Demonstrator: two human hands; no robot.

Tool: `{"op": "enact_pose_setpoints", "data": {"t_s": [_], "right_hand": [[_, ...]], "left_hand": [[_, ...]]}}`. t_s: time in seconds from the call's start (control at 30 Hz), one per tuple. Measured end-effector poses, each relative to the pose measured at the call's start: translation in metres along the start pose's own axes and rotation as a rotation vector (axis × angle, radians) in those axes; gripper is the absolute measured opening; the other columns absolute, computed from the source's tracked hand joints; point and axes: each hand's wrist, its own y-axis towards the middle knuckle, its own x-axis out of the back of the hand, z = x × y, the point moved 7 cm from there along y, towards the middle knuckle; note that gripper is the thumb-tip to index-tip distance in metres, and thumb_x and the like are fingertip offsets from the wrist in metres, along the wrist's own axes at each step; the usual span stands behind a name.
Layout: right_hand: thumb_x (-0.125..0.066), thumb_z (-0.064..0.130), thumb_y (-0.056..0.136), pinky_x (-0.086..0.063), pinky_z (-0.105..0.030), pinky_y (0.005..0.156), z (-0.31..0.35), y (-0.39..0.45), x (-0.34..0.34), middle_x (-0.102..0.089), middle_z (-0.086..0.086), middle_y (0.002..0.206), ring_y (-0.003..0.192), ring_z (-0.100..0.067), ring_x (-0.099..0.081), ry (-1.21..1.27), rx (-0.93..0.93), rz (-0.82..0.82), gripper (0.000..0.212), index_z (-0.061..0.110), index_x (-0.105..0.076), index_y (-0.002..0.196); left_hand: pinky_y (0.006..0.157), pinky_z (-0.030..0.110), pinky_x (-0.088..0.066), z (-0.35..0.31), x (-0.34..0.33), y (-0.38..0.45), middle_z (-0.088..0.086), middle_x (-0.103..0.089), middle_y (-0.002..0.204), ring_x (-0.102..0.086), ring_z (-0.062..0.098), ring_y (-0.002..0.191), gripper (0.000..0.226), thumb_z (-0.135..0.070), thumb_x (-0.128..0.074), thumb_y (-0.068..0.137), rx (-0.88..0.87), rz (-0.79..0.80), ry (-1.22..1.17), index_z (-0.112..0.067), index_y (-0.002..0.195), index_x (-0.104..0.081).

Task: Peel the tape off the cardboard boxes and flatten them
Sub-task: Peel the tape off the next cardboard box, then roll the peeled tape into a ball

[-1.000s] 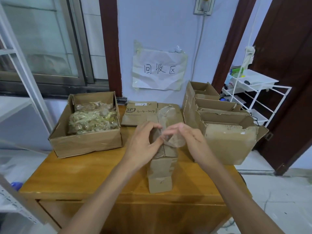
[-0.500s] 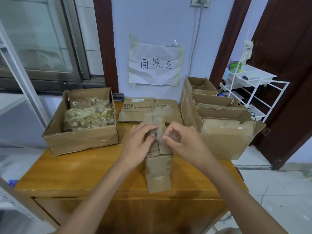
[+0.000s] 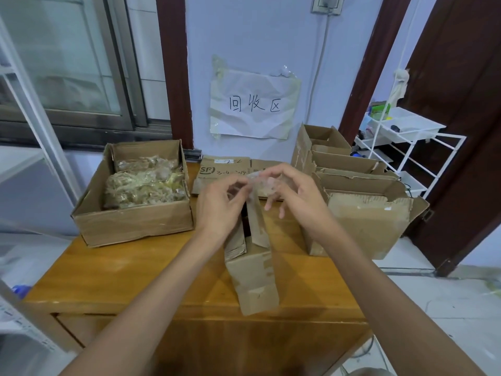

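1. Both forearms reach in from the lower corners of the frame and meet just above centre, over the small cardboard box [image 3: 253,272] that stands near the front edge of the wooden desk [image 3: 130,270].
2. The left hand [image 3: 221,207] is seen from its back, wrist bent a little inward. Its grip is narrow: thumb and fingers curl together and pinch one end of the clear tape [image 3: 260,183].
3. The right hand [image 3: 296,198] mirrors it, back toward the camera, with thumb and forefinger pinching the other end of the crumpled tape. Its lower fingers spread loosely downward and hold nothing.
4. The tape is a wrinkled, see-through wad held between the two hands, above the box's open top. Whether it is joined to the raised flap [image 3: 257,226] below it cannot be told.
5. That flap stands up, tilted, from the small box; a second flap lies folded at its left.
6. At centre left of the frame an open box [image 3: 135,223] holds a heap of crumpled tape.
7. At centre right several open boxes [image 3: 360,210] stand nested in a row.
8. Flattened cardboard [image 3: 225,172] lies behind the hands, against the wall.
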Motion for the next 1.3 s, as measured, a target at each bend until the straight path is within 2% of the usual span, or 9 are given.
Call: {"op": "enact_pose_setpoints", "data": {"t_s": [0.13, 0.3, 0.63, 0.73, 0.83, 0.93, 1.03, 1.17, 1.3], "right_hand": [[-0.068, 0.029, 0.102, -0.059, -0.043, 0.065, -0.006, -0.006, -0.008, -0.068, 0.005, 0.127, 0.091, -0.022, -0.076, 0.016, -0.037, 0.048, 0.036, 0.018, -0.059, 0.135], [-0.084, 0.048, 0.086, -0.057, -0.035, 0.094, -0.031, -0.015, -0.029, -0.044, 0.017, 0.151, 0.102, -0.005, -0.068, -0.308, -0.141, 0.041, 0.101, 0.036, -0.020, 0.162], [-0.071, 0.044, 0.096, -0.057, -0.042, 0.079, -0.040, -0.010, -0.036, -0.052, 0.019, 0.117, 0.103, -0.012, -0.064, -0.755, -0.049, 0.004, 0.050, 0.035, -0.045, 0.138], [-0.065, 0.046, 0.100, -0.057, -0.042, 0.081, -0.044, -0.001, -0.032, -0.062, 0.012, 0.125, 0.107, -0.016, -0.066, -0.799, -0.058, 0.002, 0.042, 0.033, -0.050, 0.136], [-0.054, 0.048, 0.105, -0.055, -0.042, 0.087, -0.038, 0.008, -0.026, -0.064, 0.006, 0.132, 0.114, -0.022, -0.066, -0.822, -0.091, -0.005, 0.038, 0.030, -0.053, 0.139], [-0.045, 0.053, 0.108, -0.051, -0.043, 0.099, -0.007, 0.000, -0.026, -0.062, 0.008, 0.138, 0.123, -0.017, -0.062, -0.662, -0.012, -0.061, 0.043, 0.029, -0.056, 0.142], [-0.053, 0.067, 0.099, -0.049, -0.029, 0.106, 0.023, -0.024, -0.059, -0.067, 0.015, 0.133, 0.123, -0.001, -0.062, -0.081, -0.105, 0.118, 0.059, 0.026, -0.060, 0.141], [-0.063, 0.044, 0.100, -0.054, -0.028, 0.095, 0.031, -0.067, -0.099, -0.080, -0.003, 0.099, 0.101, -0.015, -0.074, 0.228, -0.161, 0.184, 0.032, 0.016, -0.070, 0.113], [-0.058, 0.036, 0.105, -0.046, -0.025, 0.057, 0.014, -0.102, -0.110, -0.075, -0.011, 0.077, 0.063, -0.019, -0.068, 0.349, -0.335, 0.130, 0.030, 0.011, -0.071, 0.094]], "left_hand": [[0.072, 0.035, -0.058, 0.000, 0.000, 0.018, -0.019, -0.074, 0.083, -0.068, 0.002, 0.078, 0.010, -0.026, -0.070, 0.096, 0.030, -0.006, 0.008, -0.033, 0.092, -0.076], [0.076, 0.044, -0.058, -0.003, 0.006, 0.036, -0.010, -0.075, 0.084, -0.072, 0.018, 0.086, 0.017, -0.016, -0.069, 0.092, 0.033, -0.041, -0.075, -0.025, 0.078, -0.072], [0.070, 0.036, -0.053, -0.043, 0.047, 0.052, 0.000, -0.076, 0.070, -0.070, 0.017, 0.070, 0.009, -0.023, -0.067, 0.099, 0.091, -0.071, -0.191, -0.021, 0.104, -0.074], [0.059, 0.025, -0.048, -0.030, 0.062, 0.031, 0.009, -0.075, 0.078, -0.064, 0.014, 0.064, 0.015, -0.015, -0.062, 0.103, 0.210, -0.116, -0.384, -0.017, 0.110, -0.075], [0.064, 0.034, -0.057, -0.019, 0.069, 0.006, 0.009, -0.076, 0.090, -0.069, 0.017, 0.071, 0.022, -0.016, -0.054, 0.108, 0.349, -0.104, -0.558, -0.016, 0.121, -0.071], [0.068, 0.033, -0.057, -0.024, 0.078, -0.011, 0.008, -0.078, 0.095, -0.069, 0.016, 0.071, 0.024, -0.018, -0.051, 0.109, 0.340, -0.083, -0.591, -0.018, 0.126, -0.068], [0.061, 0.029, -0.056, -0.037, 0.088, -0.024, 0.015, -0.076, 0.110, -0.070, 0.015, 0.070, 0.025, -0.017, -0.052, 0.108, 0.305, -0.076, -0.663, -0.020, 0.128, -0.067], [0.068, 0.030, -0.059, -0.044, 0.096, -0.045, 0.010, -0.079, 0.105, -0.073, 0.020, 0.079, 0.024, -0.016, -0.052, 0.108, 0.288, -0.093, -0.618, -0.020, 0.128, -0.065], [0.091, 0.045, -0.055, -0.020, 0.104, -0.062, 0.005, -0.079, 0.112, -0.075, 0.023, 0.100, 0.033, -0.005, -0.052, 0.103, 0.444, -0.104, -0.593, -0.018, 0.132, -0.061]]}}
